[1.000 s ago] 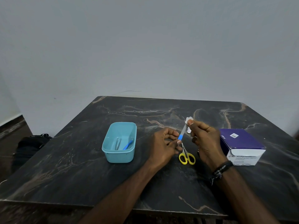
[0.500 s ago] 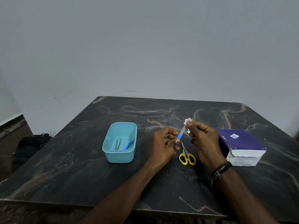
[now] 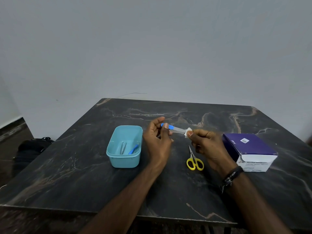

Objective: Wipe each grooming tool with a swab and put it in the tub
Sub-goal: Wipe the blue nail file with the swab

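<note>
Nail file turned level, swab at its tip

The left hand (image 3: 157, 141) pinches the blue-handled file (image 3: 173, 128), now swung horizontal; the right hand (image 3: 205, 142) pinches the swab (image 3: 187, 132) at the blade end, so wiping is nearly done.

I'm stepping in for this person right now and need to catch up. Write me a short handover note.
Left hand grips the blue-handled file by its handle.
Right hand pinches the white swab on the file's tip.
Tub holds tweezers and a blue tool.
Yellow scissors lie on the table, untouched; swab box at right.
Left: finish the file, then the scissors.
</note>
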`<state>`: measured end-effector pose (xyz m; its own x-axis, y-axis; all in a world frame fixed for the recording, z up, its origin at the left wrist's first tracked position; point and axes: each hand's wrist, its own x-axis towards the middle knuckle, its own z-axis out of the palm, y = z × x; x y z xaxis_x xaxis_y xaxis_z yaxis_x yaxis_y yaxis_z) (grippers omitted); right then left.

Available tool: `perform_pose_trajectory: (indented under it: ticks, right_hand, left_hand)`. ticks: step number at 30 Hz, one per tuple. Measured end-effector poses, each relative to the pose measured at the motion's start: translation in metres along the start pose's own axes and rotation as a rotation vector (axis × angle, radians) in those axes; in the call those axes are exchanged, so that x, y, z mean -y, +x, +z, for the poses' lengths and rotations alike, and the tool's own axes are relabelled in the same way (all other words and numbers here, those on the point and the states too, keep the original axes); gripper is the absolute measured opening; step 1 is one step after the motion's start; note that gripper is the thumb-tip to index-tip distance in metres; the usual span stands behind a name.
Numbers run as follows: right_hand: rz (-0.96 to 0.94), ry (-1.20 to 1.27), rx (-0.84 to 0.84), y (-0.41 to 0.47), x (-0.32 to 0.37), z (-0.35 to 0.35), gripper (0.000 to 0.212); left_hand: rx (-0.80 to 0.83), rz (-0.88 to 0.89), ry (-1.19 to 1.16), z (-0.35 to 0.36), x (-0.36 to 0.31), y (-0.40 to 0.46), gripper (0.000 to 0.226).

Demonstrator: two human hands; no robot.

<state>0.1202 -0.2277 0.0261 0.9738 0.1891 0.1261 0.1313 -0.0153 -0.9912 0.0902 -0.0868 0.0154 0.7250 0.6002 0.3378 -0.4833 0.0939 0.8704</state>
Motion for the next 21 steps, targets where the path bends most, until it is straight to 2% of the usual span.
perform_pose_trajectory:
  ticks: [5,10,13,18,21]
  right_hand:
    - [-0.024,-0.187,0.094,-0.007,0.0,0.011,0.013]
    - [-0.068,-0.185,0.095,-0.01,0.002,0.016,0.013]
    - [-0.083,-0.175,0.093,-0.011,0.004,0.015,0.014]
    - [-0.04,-0.26,0.194,-0.014,0.006,0.016,0.011]
    - [-0.033,-0.241,0.122,-0.012,0.005,0.016,0.01]
  left_hand:
    - [-0.024,-0.004,-0.042,-0.001,-0.001,0.002,0.02]
    - [0.048,0.019,0.033,-0.001,0.001,-0.001,0.017]
    - [0.12,0.049,0.097,-0.002,0.002,-0.004,0.025]
    - [0.092,0.104,0.157,-0.004,0.0,-0.002,0.026]
    - [0.073,0.114,0.2,-0.007,0.004,0.001,0.019]
